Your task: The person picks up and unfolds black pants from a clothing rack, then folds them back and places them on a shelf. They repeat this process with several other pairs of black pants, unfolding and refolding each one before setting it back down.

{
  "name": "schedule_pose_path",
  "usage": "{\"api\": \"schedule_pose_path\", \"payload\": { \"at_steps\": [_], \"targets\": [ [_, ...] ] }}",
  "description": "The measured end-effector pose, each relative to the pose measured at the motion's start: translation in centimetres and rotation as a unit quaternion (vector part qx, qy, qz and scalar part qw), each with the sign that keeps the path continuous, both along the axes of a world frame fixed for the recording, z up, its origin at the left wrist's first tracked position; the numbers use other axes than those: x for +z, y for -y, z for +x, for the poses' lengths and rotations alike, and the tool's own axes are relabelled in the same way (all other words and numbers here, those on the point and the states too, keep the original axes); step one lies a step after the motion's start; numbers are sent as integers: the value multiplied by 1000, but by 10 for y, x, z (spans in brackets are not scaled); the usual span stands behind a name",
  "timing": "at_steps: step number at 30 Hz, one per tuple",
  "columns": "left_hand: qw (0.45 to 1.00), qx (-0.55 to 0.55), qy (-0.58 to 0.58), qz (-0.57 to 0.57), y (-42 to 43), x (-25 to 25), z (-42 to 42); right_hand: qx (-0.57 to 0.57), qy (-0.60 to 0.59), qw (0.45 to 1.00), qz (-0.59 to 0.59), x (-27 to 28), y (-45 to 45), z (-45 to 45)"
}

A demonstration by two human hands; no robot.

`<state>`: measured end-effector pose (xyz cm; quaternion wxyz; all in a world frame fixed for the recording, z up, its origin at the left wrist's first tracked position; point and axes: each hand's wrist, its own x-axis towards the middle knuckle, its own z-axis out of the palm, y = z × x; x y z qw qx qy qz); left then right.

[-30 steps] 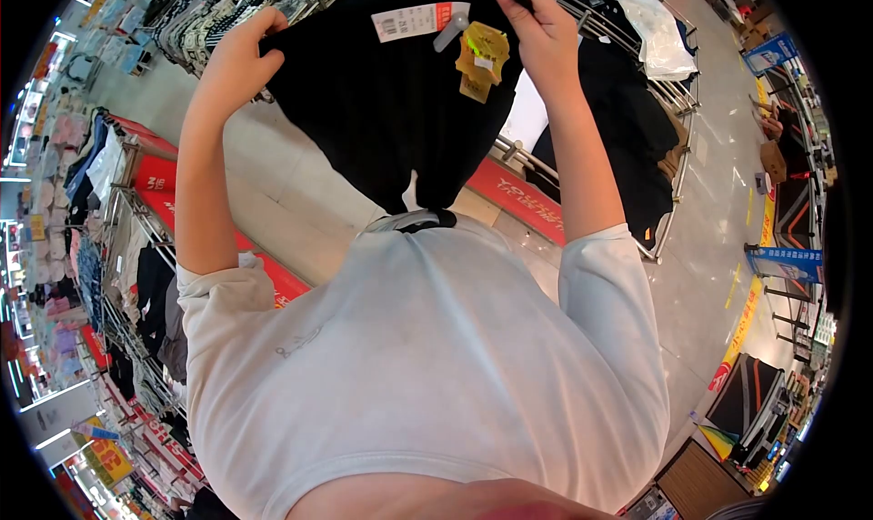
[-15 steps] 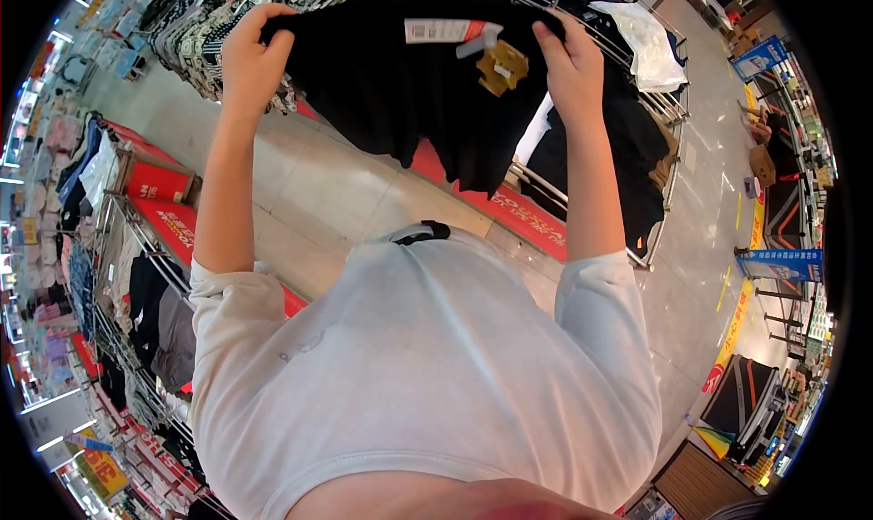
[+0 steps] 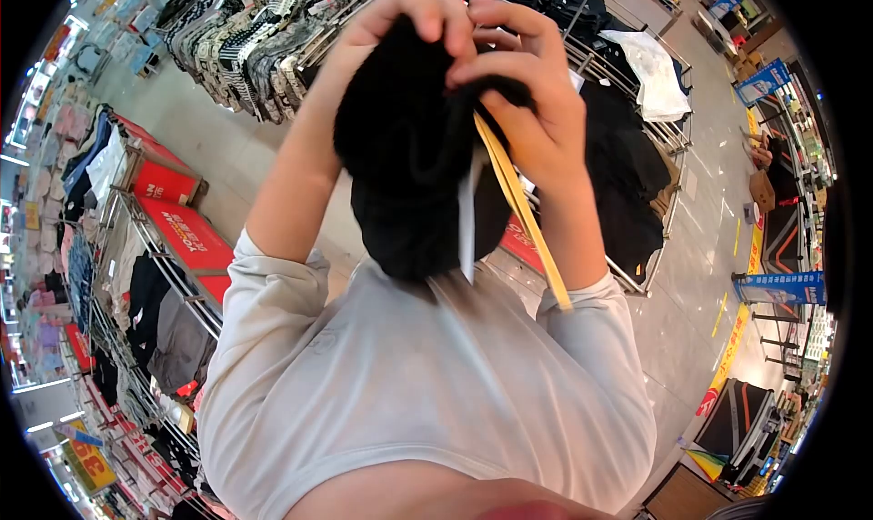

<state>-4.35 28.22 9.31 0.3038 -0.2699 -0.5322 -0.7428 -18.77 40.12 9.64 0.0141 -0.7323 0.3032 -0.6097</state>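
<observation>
Black shorts (image 3: pixel 409 156) hang bunched and folded in front of my chest, held up by both hands. My left hand (image 3: pixel 400 25) is closed over the upper left of the cloth, its fingertips meeting those of my right hand at the top. My right hand (image 3: pixel 541 84) has its fingers curled and pinches the upper right edge. A yellow tag (image 3: pixel 523 206), seen nearly edge-on, dangles below my right palm. Beside it a thin white tag (image 3: pixel 466 225) hangs against the black fabric. The folds hide the waistband.
A rack of patterned garments (image 3: pixel 245 43) stands ahead on the left. Stacked black clothes (image 3: pixel 627 175) and a white plastic bag (image 3: pixel 646 70) lie on a metal rack at right. Another rack with red sign panels (image 3: pixel 186 234) is close on my left. Tiled floor (image 3: pixel 668 329) runs along the right.
My hands have come together from a wide spread, folding the shorts that were stretched out flat between them. The tags have turned from face-on to edge-on.
</observation>
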Motion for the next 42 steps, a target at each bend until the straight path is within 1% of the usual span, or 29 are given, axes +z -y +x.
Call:
{"api": "schedule_pose_path", "payload": {
  "at_steps": [1,3,4,5,7,8,10,11,13,14,15,17,19,20,21,22,23,24,26,27,29,31,33,35,37,39,40,41,42],
  "targets": [
    [999,32,32,19,0,-7,-3,-16,-17,1000,-19,-9,12,-2],
    [994,28,98,46,13,-22,-7,-16,139,987,78,-18,13,14],
    [989,45,127,57,19,-31,-8,-10,66,986,155,-20,10,-1],
    [982,104,151,37,19,-37,-10,48,109,984,135,-36,19,-4],
    [975,105,187,59,16,-38,-4,50,131,983,122,-53,28,-10],
    [974,102,190,63,17,-41,-2,49,115,978,170,-59,28,-15],
    [938,-20,287,193,18,-47,2,43,95,980,170,-70,30,-16],
    [937,-21,289,196,14,-49,4,39,72,983,164,-76,30,-15],
    [931,39,323,165,5,-51,9,53,100,979,168,-88,28,-10],
    [893,140,379,198,2,-55,7,22,77,982,172,-93,28,-10],
    [892,138,381,200,-1,-56,7,-10,54,983,177,-97,27,-11],
    [935,77,306,162,-10,-56,9,-44,23,987,150,-105,25,-10],
    [926,80,332,164,-7,-60,7,2,132,974,186,-109,22,-3],
    [916,85,355,164,-4,-63,6,0,133,973,187,-109,21,-1],
    [916,82,356,164,0,-65,6,26,178,958,221,-108,21,0],
    [906,38,350,235,5,-68,7,53,223,940,255,-107,20,0],
    [889,-6,342,304,7,-70,7,51,223,940,254,-108,19,0],
    [889,-8,343,304,6,-72,6,62,244,929,272,-108,19,0],
    [895,55,364,252,3,-75,4,72,265,917,290,-109,17,2],
    [895,54,365,252,6,-77,5,66,265,910,311,-109,14,5],
    [917,68,380,103,17,-82,3,58,266,903,332,-112,11,3],
    [920,49,377,93,19,-89,-2,82,213,899,374,-118,8,-5],
    [922,32,376,86,22,-103,-6,101,228,889,384,-120,5,-7],
    [894,15,426,139,27,-114,-14,59,227,919,317,-126,8,-10],
    [898,16,424,119,27,-113,-14,50,244,923,294,-129,9,-7],
    [888,152,434,17,20,-108,-8,29,261,931,254,-128,8,-6],
    [889,205,409,-16,15,-103,-1,2,285,928,241,-126,6,-5],
    [889,202,410,-19,11,-100,6,-1,288,927,239,-127,5,-10],
    [887,346,300,-68,8,-97,12,-15,286,927,241,-128,3,-18]
  ]
}}
